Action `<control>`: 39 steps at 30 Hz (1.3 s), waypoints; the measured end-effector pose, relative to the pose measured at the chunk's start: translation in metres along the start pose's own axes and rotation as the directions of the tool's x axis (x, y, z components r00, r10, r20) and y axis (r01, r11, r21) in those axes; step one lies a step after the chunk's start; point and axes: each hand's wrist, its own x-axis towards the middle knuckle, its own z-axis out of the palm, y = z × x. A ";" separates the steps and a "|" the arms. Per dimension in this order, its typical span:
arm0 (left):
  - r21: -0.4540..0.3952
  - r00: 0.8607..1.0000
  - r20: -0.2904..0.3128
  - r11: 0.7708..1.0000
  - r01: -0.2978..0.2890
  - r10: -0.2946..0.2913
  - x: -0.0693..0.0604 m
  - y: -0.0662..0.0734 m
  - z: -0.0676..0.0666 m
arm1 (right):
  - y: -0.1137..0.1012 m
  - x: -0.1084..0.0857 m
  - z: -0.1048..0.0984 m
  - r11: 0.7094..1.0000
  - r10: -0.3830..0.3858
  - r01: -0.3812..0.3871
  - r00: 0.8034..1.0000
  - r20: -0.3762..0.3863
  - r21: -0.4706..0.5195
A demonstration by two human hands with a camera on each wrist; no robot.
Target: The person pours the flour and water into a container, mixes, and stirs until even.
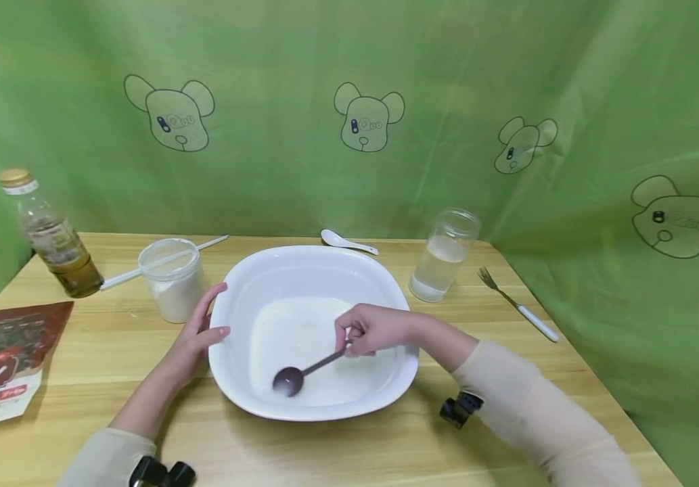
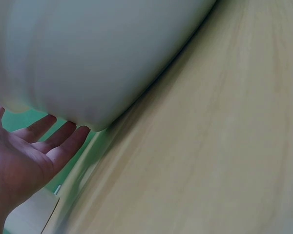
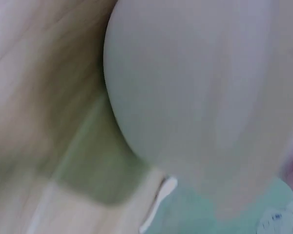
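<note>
A white basin (image 1: 306,260) stands on the wooden table in front of me. My left hand (image 1: 193,341) holds its left side, thumb over the rim and fingers against the outer wall; in the left wrist view the fingertips touch the basin's side (image 2: 97,63). Inside the basin, my right hand (image 1: 379,329) pinches the handle of a dark brown spoon (image 1: 288,381). The spoon's bowl is low over the basin floor, pointing left and toward me. Whether anything lies in the bowl, I cannot tell. The right wrist view mostly shows the basin's outer wall (image 3: 185,87).
Left of the basin stand a jar of white powder (image 1: 178,291) and a bottle of amber liquid (image 1: 59,250), near a thin white stick (image 1: 122,278). A printed packet (image 1: 2,358) lies far left. Behind and right are a white spoon (image 1: 346,242), a glass of cloudy liquid (image 1: 440,264) and a fork (image 1: 522,308).
</note>
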 end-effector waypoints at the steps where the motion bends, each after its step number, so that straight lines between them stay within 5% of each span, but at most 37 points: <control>1: 0.003 1.000 -0.001 1.000 0.003 -0.003 0.000 0.000 0.000 | 0.001 -0.006 -0.002 1.000 -0.001 0.001 1.000 0.010 -0.012; 6: 0.007 1.000 0.000 1.000 -0.010 0.010 -0.001 0.001 0.000 | 0.005 -0.035 -0.020 0.996 0.032 -0.032 0.999 -0.007 -0.088; 12: 0.008 1.000 -0.003 1.000 -0.012 0.012 -0.001 0.002 0.000 | 0.014 -0.049 -0.040 0.989 0.068 -0.082 0.991 -0.115 -0.121; 18: -0.003 1.000 0.005 1.000 -0.021 0.021 0.000 0.002 0.000 | 0.024 -0.034 -0.048 0.988 0.073 -0.104 0.965 -0.251 -0.114; 24: 0.005 1.000 -0.004 1.000 -0.015 0.015 -0.001 0.002 0.000 | 0.017 0.003 -0.042 0.989 0.077 -0.110 0.950 -0.302 -0.094; 32: 0.007 1.000 -0.006 1.000 -0.018 0.018 -0.002 0.001 0.001 | 0.003 0.037 -0.008 0.999 0.031 -0.026 0.984 -0.173 0.030; 39: 0.000 1.000 0.001 1.000 -0.031 0.031 -0.001 0.001 0.001 | -0.004 0.014 0.006 1.000 -0.027 0.027 1.000 -0.006 -0.004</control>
